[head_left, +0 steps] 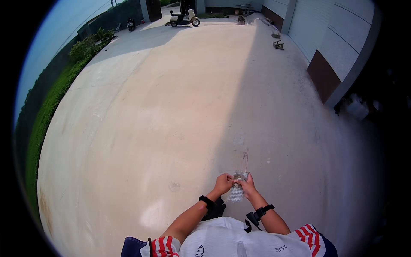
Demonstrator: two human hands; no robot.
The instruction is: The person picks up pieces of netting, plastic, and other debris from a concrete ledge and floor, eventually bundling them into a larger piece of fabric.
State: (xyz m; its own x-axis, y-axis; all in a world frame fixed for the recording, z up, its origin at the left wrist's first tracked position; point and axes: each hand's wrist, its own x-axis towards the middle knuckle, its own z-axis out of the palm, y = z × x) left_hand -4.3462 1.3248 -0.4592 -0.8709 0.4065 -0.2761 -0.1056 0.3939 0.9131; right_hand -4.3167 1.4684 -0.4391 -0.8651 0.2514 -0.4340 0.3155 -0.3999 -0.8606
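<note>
Left hand [223,183] and right hand [247,184] meet in front of the body, low centre of the head view, about 6 o'clock from the middle of the yard. Both are closed on one thing: a small piece of pale mesh netting [236,191], pinched at its top edge between thumbs and fingers, left hand at its 10 o'clock corner, right hand at its 2 o'clock corner. The rest hangs down loose toward 6 o'clock, between the wrists.

Handling, by the look: very light, soft, floppy, no stiffness since it droops under its own weight. Open weave, so fingers get purchase in the holes; not slippery. Probably snags or tears if pulled hard sideways. Best hold seems to be the top hem or corners with fingertip pinches, as now. Fine detail of the weave is too small to tell.

Each wrist wears a black strap, left wrist band [206,201], right wrist band [262,211]. Striped sleeves and a white shirt [222,240] at the lower edge.

Outward: pale concrete yard [171,111], half shaded. Scooter [184,18] far off at 12 o'clock, hedge [87,47] at 10 o'clock, grey building wall [338,38] with a brown door [323,75] at 2 o'clock.
</note>
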